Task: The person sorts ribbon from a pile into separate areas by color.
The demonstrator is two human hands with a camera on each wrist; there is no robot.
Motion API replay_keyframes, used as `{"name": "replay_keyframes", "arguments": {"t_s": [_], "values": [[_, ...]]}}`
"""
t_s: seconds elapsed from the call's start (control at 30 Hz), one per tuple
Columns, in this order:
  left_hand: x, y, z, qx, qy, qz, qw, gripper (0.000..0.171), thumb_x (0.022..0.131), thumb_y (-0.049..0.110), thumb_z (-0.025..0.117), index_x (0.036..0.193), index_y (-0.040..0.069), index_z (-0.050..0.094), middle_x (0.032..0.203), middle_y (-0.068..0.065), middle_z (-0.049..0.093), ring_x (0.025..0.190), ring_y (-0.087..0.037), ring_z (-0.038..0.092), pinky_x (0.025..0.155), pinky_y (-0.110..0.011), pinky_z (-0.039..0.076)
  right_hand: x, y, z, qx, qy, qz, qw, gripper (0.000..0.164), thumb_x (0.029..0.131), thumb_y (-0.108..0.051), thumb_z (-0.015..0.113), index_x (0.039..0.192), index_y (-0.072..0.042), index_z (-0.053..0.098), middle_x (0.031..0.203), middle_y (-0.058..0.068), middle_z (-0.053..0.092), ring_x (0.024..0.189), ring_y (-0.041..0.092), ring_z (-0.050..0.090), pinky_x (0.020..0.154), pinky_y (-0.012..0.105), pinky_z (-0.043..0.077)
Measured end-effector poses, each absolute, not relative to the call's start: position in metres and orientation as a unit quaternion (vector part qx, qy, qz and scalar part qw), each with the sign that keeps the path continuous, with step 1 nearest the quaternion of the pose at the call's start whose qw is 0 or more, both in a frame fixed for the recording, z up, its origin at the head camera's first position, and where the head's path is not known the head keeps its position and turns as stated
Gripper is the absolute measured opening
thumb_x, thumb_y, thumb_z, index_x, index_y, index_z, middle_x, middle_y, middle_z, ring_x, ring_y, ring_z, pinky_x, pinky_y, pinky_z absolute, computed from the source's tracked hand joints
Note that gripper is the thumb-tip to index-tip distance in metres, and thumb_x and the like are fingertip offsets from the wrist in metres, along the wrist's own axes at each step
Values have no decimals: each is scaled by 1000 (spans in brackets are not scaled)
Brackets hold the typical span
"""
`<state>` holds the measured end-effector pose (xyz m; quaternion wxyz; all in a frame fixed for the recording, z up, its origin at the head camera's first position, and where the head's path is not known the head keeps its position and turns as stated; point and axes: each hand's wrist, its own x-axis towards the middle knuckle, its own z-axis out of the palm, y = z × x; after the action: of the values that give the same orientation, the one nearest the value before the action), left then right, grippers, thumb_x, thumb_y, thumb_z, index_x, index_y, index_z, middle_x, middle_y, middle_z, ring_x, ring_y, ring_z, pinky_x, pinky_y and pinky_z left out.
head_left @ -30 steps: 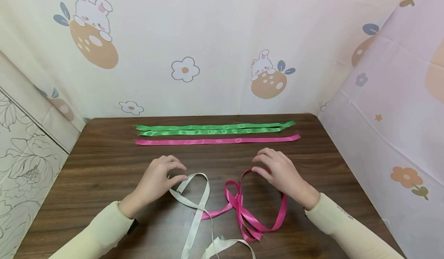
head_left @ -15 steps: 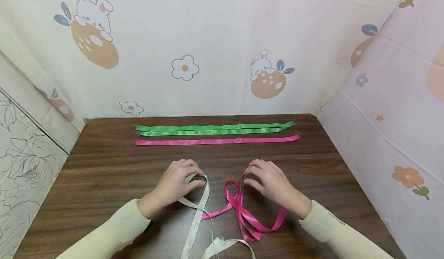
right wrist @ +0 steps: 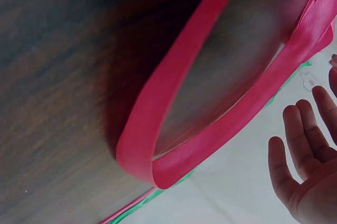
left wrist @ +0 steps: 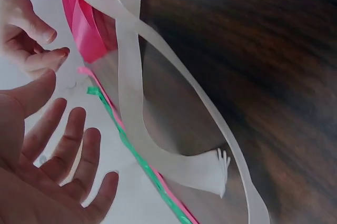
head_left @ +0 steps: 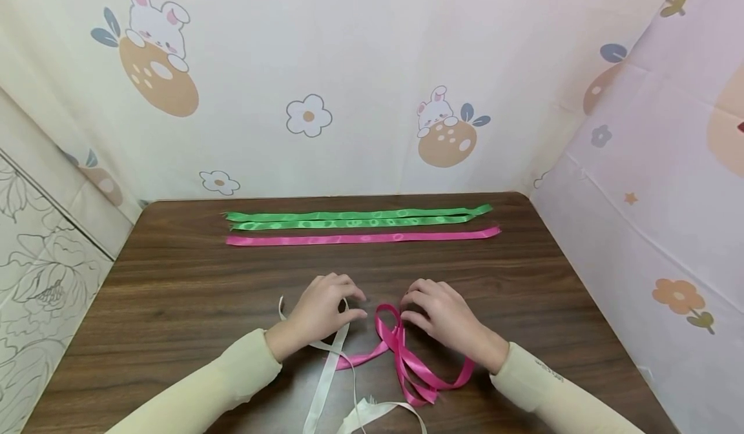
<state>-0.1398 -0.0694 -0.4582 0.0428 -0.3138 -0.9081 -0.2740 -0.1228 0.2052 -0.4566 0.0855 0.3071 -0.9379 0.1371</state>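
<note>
Far left: white panel [head_left: 46, 279] with line-drawn flowers, beside the brown wood-grain table [head_left: 174, 279]. Next, rising diagonally from the lower edge of the head view: cream left sleeve [head_left: 215, 382], leading to the left hand [head_left: 321, 310]. Left grip: released, with fingers apart and slightly bent, nothing between them in the left wrist view. Location of white ribbon [head_left: 324, 385]: on the table, beneath and in front of the left hand, crossing over itself, with a frayed end.

At the rear of the table, running left to right: green ribbon [head_left: 360, 215] in two nearly parallel lengths, coming together at the right end. Just in front, and roughly parallel: straight pink ribbon [head_left: 360, 239]. Behind the table: pale curtain [head_left: 360, 33] with printed rabbits and flowers.

Location of looped pink ribbon [head_left: 424, 371]: on the table, mainly between the hands, with a tail at left meeting the white ribbon and a wide loop at right passing below the right hand [head_left: 444, 314]. Right grip: released, with fingers loosely extended and nothing in the grasp in the right wrist view. Farther right: cream right sleeve [head_left: 558, 382] with small dark lettering.
</note>
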Motion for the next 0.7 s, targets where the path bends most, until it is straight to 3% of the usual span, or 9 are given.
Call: {"name": "replay_keyframes", "arguments": {"t_s": [0.23, 0.5, 0.7], "values": [[-138, -62, -463, -369, -894, -252, 42, 25, 84, 32, 86, 105, 19, 80, 101, 2, 70, 94, -17, 61, 89, -42, 51, -114, 203, -462, 326, -933, 137, 66, 16, 87, -34, 83, 99, -23, 77, 103, -7, 69, 99, 11, 64, 90, 39, 55], [-142, -51, -472, -460, -869, -172, 54, 33, 86, 34, 84, 115, 21, 77, 118, 0, 64, 111, -18, 57, 102, -42, 49, -108, 200, -471, 357, -919, 142, 85, 16, 88, -31, 82, 97, -19, 77, 103, -4, 69, 95, 12, 64, 84, 36, 54], [-143, -48, -476, -473, -866, -154, 57, 17, 86, 34, 84, 97, 23, 80, 119, 2, 66, 115, -17, 57, 108, -41, 46, -105, 200, -470, 354, -921, 142, 79, 16, 89, -33, 81, 98, -21, 77, 104, -6, 69, 96, 11, 63, 85, 35, 54]]}}
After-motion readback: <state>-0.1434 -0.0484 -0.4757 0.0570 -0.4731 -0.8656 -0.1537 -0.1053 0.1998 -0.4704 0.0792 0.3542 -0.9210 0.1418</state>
